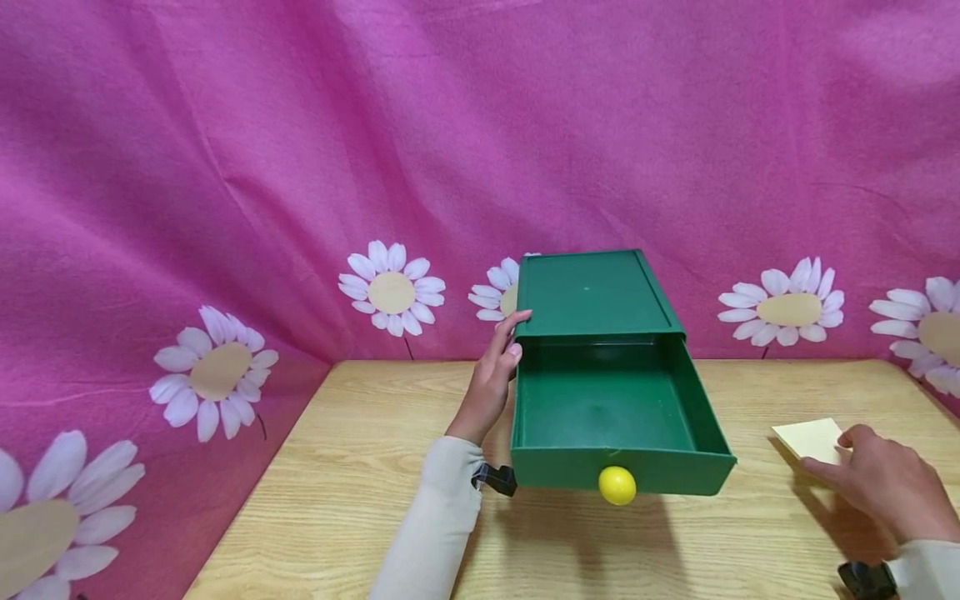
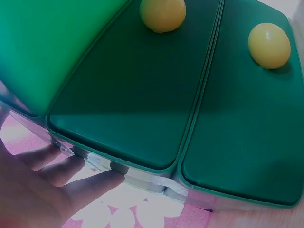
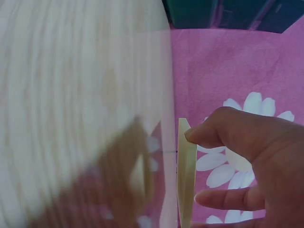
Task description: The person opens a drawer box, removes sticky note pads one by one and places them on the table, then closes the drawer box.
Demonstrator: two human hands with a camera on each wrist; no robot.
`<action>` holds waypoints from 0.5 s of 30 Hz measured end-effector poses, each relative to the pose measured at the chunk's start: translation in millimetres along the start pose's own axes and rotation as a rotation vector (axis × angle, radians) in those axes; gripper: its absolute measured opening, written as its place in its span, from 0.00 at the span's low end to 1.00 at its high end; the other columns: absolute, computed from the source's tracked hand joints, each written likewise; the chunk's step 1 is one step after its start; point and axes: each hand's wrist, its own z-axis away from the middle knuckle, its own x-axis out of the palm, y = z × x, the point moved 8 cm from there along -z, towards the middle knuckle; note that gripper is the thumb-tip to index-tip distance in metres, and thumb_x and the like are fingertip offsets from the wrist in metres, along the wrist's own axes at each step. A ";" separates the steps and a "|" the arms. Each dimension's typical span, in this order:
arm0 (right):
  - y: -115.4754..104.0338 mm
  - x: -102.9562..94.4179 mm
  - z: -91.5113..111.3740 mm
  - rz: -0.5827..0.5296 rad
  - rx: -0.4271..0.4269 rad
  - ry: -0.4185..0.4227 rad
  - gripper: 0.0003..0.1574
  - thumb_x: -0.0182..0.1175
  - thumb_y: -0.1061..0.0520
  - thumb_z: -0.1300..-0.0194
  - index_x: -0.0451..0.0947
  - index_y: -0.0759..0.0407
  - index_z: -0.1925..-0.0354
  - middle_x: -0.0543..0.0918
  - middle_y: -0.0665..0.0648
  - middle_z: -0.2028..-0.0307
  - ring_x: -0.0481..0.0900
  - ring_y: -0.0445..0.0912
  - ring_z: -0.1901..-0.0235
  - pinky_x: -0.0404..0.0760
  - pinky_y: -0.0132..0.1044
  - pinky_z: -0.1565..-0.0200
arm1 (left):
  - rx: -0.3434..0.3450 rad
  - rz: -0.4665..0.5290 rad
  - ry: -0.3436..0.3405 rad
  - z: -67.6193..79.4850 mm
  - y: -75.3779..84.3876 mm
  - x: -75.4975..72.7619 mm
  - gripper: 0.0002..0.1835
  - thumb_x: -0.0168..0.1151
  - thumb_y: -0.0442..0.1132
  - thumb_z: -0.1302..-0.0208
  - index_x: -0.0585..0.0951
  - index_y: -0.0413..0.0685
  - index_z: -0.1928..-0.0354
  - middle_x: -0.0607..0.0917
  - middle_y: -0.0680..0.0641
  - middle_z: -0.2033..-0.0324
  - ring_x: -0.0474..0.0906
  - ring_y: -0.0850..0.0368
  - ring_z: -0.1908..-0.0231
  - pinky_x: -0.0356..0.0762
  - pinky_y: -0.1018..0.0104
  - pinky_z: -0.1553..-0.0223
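Observation:
A green drawer cabinet (image 1: 592, 296) stands on the table with its top drawer (image 1: 555, 471) pulled out, a round yellow knob (image 1: 617, 485) on the front. Nothing shows on that drawer's floor. My left hand (image 1: 487, 387) rests against the cabinet's left side with fairly straight fingers. In the left wrist view, two lower drawer fronts (image 2: 128, 95) are closed, each with a yellow knob (image 2: 270, 45). Off to the cabinet's right, my right hand (image 1: 892, 479) pinches a pale yellow sticky note pad (image 1: 813, 437) above the table. The right wrist view shows this pad (image 3: 186, 175) edge-on.
The light wooden table (image 1: 375, 467) bears the cabinet. Close behind its back edge hangs a pink cloth (image 1: 637, 125) printed with white daisies, which also runs along the left side. A dark wrist device (image 1: 866, 579) sits at the right cuff.

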 end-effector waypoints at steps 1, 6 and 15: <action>2.1 2.7 -1.5 0.005 0.026 -0.009 0.49 0.68 0.38 0.49 0.64 0.82 0.58 0.75 0.78 0.68 0.74 0.63 0.72 0.73 0.57 0.65 | 0.000 0.001 -0.002 0.1 0.1 0.0 0.26 0.36 0.42 0.26 0.57 0.52 0.27 0.56 0.48 0.27 0.52 0.52 0.29 0.60 0.43 0.35; 7.7 13.9 -4.6 0.016 0.108 -0.062 0.50 0.69 0.39 0.49 0.62 0.83 0.56 0.74 0.78 0.66 0.73 0.61 0.70 0.73 0.57 0.61 | 0.006 -0.001 0.003 0.2 0.8 -0.7 0.26 0.36 0.41 0.26 0.57 0.52 0.27 0.56 0.48 0.27 0.52 0.52 0.29 0.60 0.42 0.35; 9.2 19.0 -1.0 -0.002 0.146 -0.101 0.48 0.68 0.41 0.49 0.61 0.82 0.56 0.74 0.76 0.67 0.71 0.60 0.70 0.73 0.53 0.62 | 0.003 -0.003 0.011 0.5 0.0 -0.5 0.26 0.37 0.41 0.26 0.58 0.52 0.27 0.56 0.48 0.27 0.51 0.51 0.29 0.60 0.43 0.35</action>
